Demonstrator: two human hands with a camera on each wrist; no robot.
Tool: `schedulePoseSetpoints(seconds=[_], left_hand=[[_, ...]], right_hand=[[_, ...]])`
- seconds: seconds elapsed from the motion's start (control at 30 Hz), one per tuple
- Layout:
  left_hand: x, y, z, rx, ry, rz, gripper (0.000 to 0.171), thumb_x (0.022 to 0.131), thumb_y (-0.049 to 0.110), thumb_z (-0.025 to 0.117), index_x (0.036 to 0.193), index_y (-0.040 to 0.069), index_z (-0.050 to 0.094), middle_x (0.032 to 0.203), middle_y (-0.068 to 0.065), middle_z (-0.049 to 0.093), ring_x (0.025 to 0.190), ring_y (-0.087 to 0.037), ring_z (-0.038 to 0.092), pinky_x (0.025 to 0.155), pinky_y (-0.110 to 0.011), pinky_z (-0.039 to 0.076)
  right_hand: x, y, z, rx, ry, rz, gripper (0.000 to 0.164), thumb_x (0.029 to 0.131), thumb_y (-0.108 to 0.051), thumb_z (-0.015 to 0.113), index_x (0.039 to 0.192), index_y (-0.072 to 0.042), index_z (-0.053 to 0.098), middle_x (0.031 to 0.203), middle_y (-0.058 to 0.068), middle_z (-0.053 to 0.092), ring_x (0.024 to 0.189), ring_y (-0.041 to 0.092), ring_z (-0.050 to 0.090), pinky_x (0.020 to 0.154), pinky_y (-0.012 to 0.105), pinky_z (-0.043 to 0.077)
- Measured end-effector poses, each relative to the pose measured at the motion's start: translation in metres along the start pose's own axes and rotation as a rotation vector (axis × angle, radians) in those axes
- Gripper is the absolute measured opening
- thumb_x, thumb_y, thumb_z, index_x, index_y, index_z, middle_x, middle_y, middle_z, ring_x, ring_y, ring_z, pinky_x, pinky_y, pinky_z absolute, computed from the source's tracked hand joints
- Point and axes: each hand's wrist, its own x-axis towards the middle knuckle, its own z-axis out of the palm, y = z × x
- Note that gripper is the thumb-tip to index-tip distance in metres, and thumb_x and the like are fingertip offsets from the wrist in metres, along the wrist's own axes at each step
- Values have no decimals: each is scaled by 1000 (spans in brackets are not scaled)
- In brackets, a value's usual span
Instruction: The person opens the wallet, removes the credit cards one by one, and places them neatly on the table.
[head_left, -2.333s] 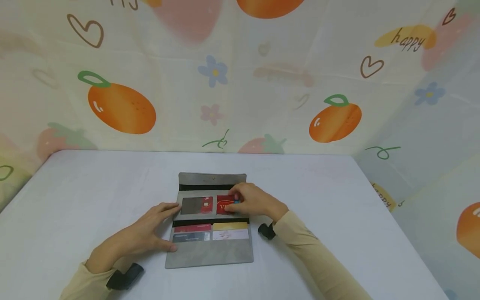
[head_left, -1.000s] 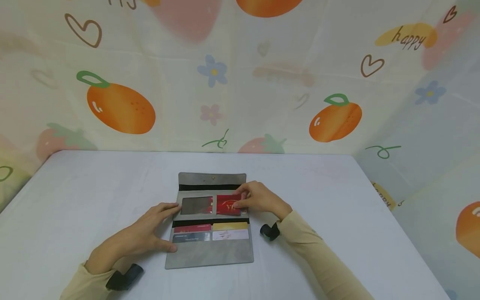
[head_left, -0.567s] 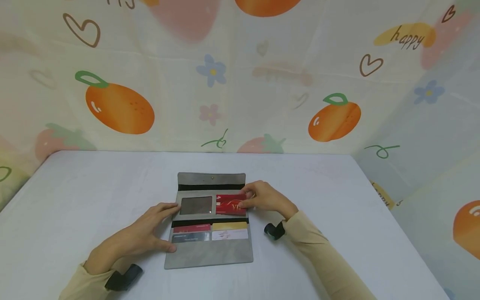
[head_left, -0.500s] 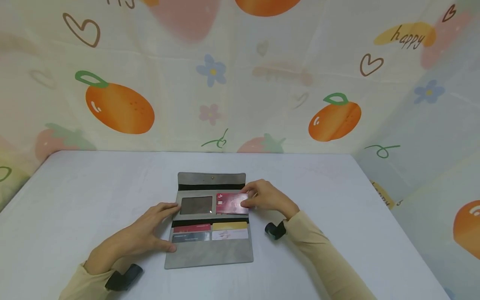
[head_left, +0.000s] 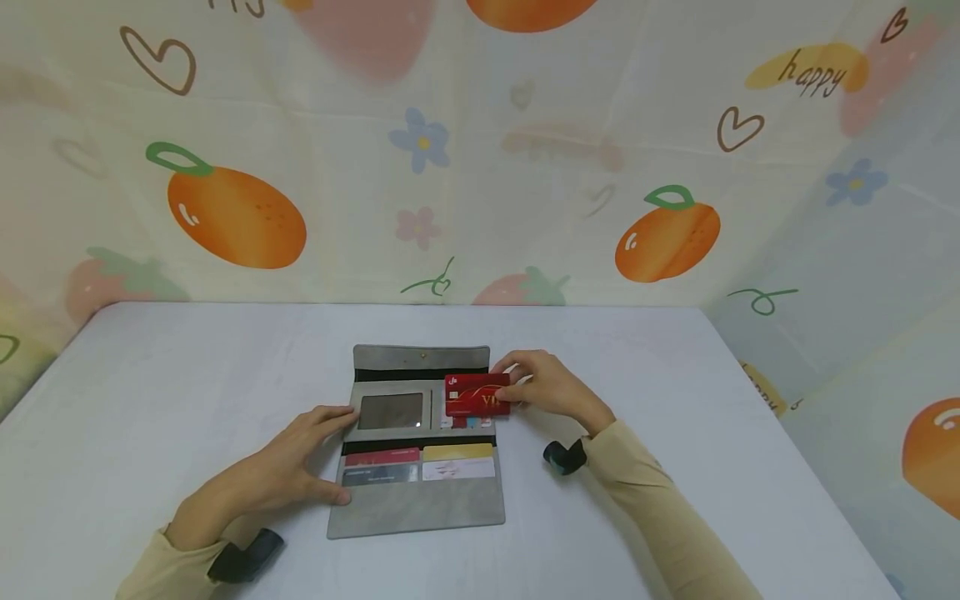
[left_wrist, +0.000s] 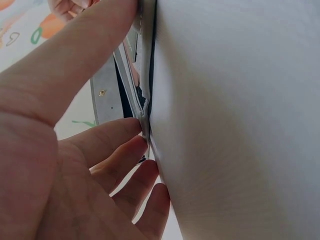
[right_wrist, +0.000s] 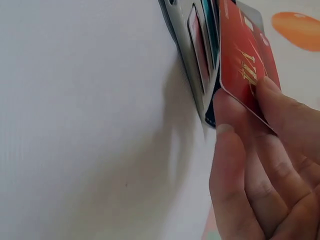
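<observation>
A grey wallet [head_left: 420,507] lies unfolded on the white table, its snap flap at the far side. My right hand [head_left: 553,385] pinches a red VIP card [head_left: 468,395] between thumb and fingers, above the wallet's upper right pocket. In the right wrist view the thumb presses the face of the red card [right_wrist: 245,60]. My left hand [head_left: 281,467] rests along the wallet's left edge, fingers extended; the left wrist view shows its fingertips against the edge of the wallet [left_wrist: 107,95]. A dark window pocket [head_left: 391,411] sits left of the card.
Lower slots of the wallet hold a red card [head_left: 382,456], a dark blue card [head_left: 380,474], a gold card [head_left: 457,451] and a white card [head_left: 458,469]. The white table [head_left: 645,367] meets a fruit-patterned cloth [head_left: 540,208] behind.
The red card has slid right out of the window pocket and lifted up over the right pocket, pinched by the right hand. The left hand has stayed at the wallet's edge.
</observation>
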Motion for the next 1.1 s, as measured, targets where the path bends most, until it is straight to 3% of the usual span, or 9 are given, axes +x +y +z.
schedulePoseSetpoints(seconds=[0.4, 0.63, 1.1], left_hand=[[1, 0, 0, 13, -5, -2, 101, 66, 44, 89, 145, -2, 44, 148, -24, 42, 135, -49, 36, 104, -71, 35], [1, -1, 1, 6, -16, -22, 102, 66, 43, 90, 145, -1, 44, 149, -23, 40, 136, -49, 34, 104, -72, 34], [2, -3, 2, 5, -10, -23, 101, 66, 43, 90, 145, 0, 45, 149, -21, 40, 136, -48, 35, 104, -72, 34]], right_hand=[[-13, 15, -23, -24, 79, -32, 31, 94, -11, 68, 123, -2, 63, 104, 20, 71, 79, 21, 67, 71, 33, 60], [-14, 27, -34, -64, 131, 28, 34, 94, -14, 67, 127, -6, 62, 107, 18, 69, 80, 20, 67, 74, 33, 60], [-14, 48, -61, -100, 181, 55, 34, 96, -13, 65, 129, -5, 61, 107, 22, 70, 81, 26, 68, 76, 34, 59]])
